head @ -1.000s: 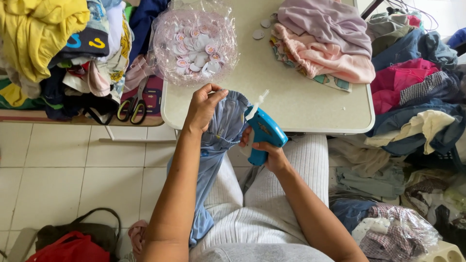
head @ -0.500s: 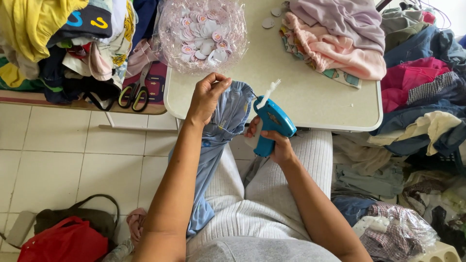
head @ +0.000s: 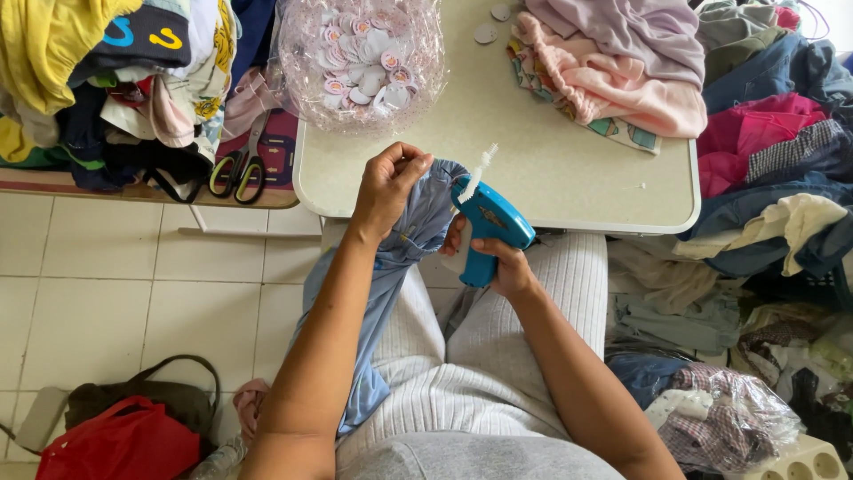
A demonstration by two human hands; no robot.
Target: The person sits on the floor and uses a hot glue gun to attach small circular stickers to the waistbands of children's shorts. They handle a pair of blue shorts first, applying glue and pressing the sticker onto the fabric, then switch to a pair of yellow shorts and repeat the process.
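Note:
My left hand (head: 388, 185) pinches the top of a light blue garment (head: 391, 267) that hangs down over my lap. My right hand (head: 505, 262) grips a blue tagging gun (head: 488, 225) with its tip pressed against the garment's upper edge, right beside my left fingers. A strip of white plastic fasteners (head: 480, 169) sticks up from the gun. Both hands are at the near edge of a cream table (head: 533, 169).
A clear bag of round paper tags (head: 360, 58) and folded pink and lilac clothes (head: 613, 71) lie on the table. Scissors (head: 238, 169) rest on a low surface at left under piled clothes. More clothes heap up at right. Red and dark bags (head: 124, 436) sit on the tiled floor.
My hands and the gun have stayed together at the garment's top edge; the view has shifted slightly, and the gun's tip has come closer against the fabric.

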